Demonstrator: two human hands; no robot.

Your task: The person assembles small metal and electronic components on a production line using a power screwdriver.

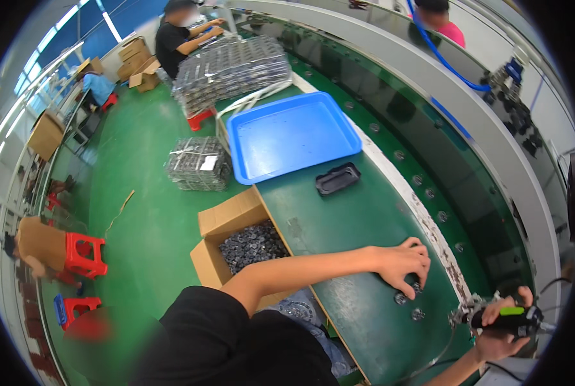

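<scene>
Hands at the green bench

Fingers of the left hand (403, 260) curl down over small round metal parts (408, 299) lying on the green worktable (358, 219), touching one. The right hand (503, 328) is wrapped around a black power tool (503, 316) at the table's edge. A cardboard box (236, 238) of similar parts stands beside the table, with a blue tray (290, 135) further up.

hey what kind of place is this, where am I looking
Most likely a factory assembly line. A long green conveyor belt runs past seated workers, the right hand holds a powered hand tool, the left hand rests on small round metal parts, and a cardboard box of such parts stands alongside.
</scene>
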